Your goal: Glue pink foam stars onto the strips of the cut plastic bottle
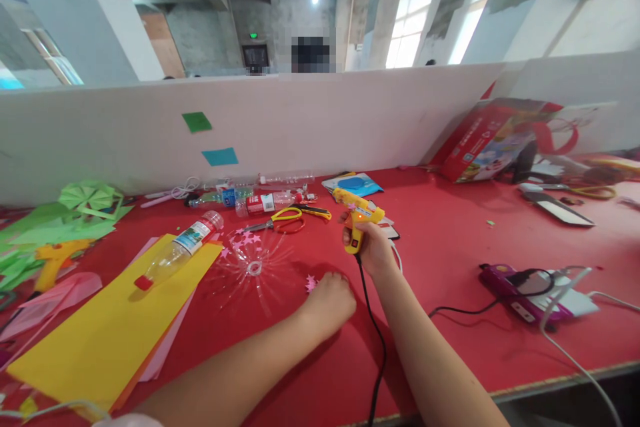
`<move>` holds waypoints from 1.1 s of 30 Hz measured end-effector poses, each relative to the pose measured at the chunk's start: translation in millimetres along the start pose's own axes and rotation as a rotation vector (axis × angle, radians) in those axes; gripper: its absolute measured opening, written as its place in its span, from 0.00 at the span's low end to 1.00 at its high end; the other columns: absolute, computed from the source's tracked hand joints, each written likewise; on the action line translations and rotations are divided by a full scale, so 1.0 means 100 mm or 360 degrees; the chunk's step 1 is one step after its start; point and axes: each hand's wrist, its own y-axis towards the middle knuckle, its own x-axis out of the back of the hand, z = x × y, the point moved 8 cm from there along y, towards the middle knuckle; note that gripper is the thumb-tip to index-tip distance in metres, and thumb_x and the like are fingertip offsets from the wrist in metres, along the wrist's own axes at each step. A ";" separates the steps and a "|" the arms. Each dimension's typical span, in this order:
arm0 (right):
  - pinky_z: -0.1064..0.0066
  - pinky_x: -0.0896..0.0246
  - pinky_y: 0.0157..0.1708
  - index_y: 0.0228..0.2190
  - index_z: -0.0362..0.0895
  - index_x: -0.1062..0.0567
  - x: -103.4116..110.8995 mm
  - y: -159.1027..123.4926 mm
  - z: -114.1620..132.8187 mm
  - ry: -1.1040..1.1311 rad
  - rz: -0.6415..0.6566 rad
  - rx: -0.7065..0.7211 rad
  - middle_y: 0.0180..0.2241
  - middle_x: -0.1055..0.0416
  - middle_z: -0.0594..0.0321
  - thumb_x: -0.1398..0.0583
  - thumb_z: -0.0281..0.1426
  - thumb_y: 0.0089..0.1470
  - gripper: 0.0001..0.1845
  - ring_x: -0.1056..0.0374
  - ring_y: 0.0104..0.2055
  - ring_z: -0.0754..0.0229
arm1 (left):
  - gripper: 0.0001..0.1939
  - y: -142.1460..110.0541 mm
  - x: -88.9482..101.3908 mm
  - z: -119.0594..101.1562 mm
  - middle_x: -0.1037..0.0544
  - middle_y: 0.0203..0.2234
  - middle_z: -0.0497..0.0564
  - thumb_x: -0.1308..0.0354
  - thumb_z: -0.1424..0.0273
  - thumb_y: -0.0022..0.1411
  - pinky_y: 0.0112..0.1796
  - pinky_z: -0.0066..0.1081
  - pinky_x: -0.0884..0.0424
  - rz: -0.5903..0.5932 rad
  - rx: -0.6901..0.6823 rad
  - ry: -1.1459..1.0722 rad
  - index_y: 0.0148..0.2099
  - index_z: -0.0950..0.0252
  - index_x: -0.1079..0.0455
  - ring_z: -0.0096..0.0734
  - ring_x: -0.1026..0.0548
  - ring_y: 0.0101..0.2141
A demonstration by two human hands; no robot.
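Observation:
My right hand (376,247) grips a yellow hot glue gun (358,220) above the table, its nozzle pointing left and its black cord trailing down to the front edge. Resting on the red tabletop, my left hand (330,299) is closed, and its fingertips are hidden from me. Small pink paper stars (311,283) lie right beside that hand. To its left spreads a clear plastic bottle cut into thin strips (255,268), fanned flat around its neck. More pink stars (240,240) lie among the far strips.
Yellow-handled scissors (280,219) and a yellow cutter knife (315,211) lie beyond the strips. A plastic bottle (183,247) rests on yellow paper (95,320). Another glue gun (53,263) is at left. A purple power strip (525,300) with cords sits right, a red box (493,140) behind.

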 end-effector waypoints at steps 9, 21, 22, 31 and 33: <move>0.74 0.46 0.16 0.29 0.44 0.27 -0.04 -0.02 -0.03 0.0006 0.0016 -0.0022 0.26 0.27 0.63 0.41 0.31 0.35 0.13 0.40 0.18 0.66 | 0.07 0.05 0.02 -0.03 0.22 0.26 0.60 0.43 0.78 0.58 0.29 0.35 0.32 0.0096 0.0018 0.0005 0.34 0.71 0.24 0.42 0.24 0.33; 0.74 0.47 0.16 0.29 0.43 0.27 -0.10 -0.04 -0.01 -0.0095 0.0079 0.0029 0.26 0.27 0.63 0.42 0.31 0.34 0.13 0.41 0.17 0.67 | 0.10 -0.14 0.13 0.25 0.22 0.30 0.57 0.49 0.80 0.59 0.33 0.32 0.31 0.0033 0.0259 -0.0223 0.40 0.72 0.28 0.36 0.24 0.33; 0.73 0.47 0.15 0.28 0.43 0.27 -0.10 -0.04 0.00 -0.0101 0.0079 0.0036 0.26 0.27 0.63 0.42 0.31 0.34 0.13 0.41 0.17 0.67 | 0.10 -0.18 0.15 0.33 0.22 0.31 0.57 0.50 0.79 0.59 0.34 0.31 0.31 0.0024 0.0278 -0.0249 0.40 0.71 0.29 0.35 0.25 0.34; 0.74 0.48 0.14 0.28 0.42 0.27 -0.11 -0.04 -0.01 -0.0117 0.0130 0.0068 0.28 0.26 0.61 0.42 0.32 0.36 0.12 0.40 0.17 0.67 | 0.16 -0.62 0.17 0.39 0.29 0.40 0.53 0.39 0.61 0.54 0.44 0.35 0.34 -0.0015 0.0104 -0.0420 0.43 0.65 0.32 0.39 0.31 0.42; 0.74 0.48 0.14 0.29 0.42 0.26 -0.12 -0.04 -0.01 -0.0102 0.0145 0.0062 0.28 0.26 0.61 0.42 0.31 0.36 0.13 0.40 0.17 0.67 | 0.16 -0.65 0.09 0.37 0.29 0.41 0.54 0.41 0.62 0.57 0.46 0.37 0.36 -0.0046 0.0086 -0.0367 0.43 0.66 0.33 0.39 0.32 0.43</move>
